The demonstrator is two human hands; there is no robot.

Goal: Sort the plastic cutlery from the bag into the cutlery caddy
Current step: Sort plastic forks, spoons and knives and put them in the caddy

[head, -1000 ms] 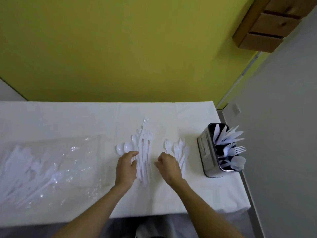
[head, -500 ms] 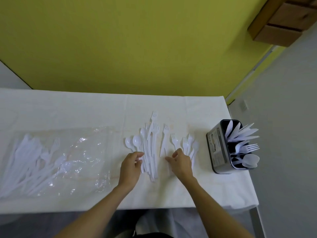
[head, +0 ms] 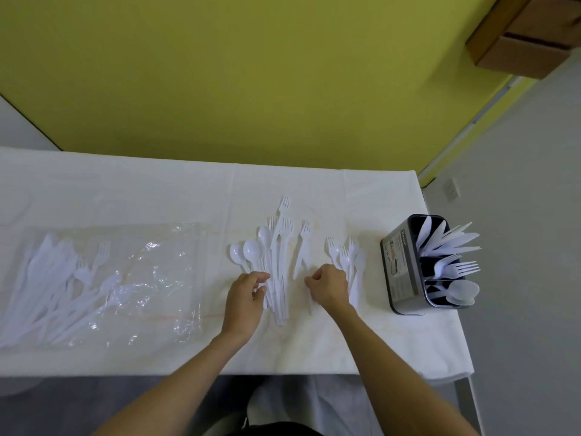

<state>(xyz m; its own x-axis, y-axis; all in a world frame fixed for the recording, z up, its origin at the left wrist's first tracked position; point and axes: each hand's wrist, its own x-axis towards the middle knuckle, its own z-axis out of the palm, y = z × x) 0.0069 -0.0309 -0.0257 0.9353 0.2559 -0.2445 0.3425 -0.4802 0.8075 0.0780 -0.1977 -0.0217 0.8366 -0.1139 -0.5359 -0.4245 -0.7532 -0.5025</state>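
White plastic cutlery lies on the white-covered table (head: 157, 196). A middle pile (head: 278, 247) mixes spoons and forks. My left hand (head: 246, 294) curls over its spoon handles and pinches them at the near end. One fork (head: 302, 247) lies apart, just right of the pile. My right hand (head: 328, 286) has curled fingers pinching by this fork's handle end. A small group of forks (head: 349, 253) lies partly under that hand. The grey cutlery caddy (head: 399, 269) stands at the right, holding knives (head: 446, 237), forks (head: 456, 267) and spoons (head: 462, 292) in separate compartments.
The clear plastic bag (head: 151, 272) lies flat at the left with several pieces of cutlery (head: 56, 287) still inside. The table's right edge is just past the caddy, and a yellow wall runs behind. A wooden cabinet (head: 528, 33) hangs at the upper right.
A single fork has been drawn out of the middle pile and now lies between the two groups. Both hands stay at the handle ends, my right hand slightly nearer the forks.
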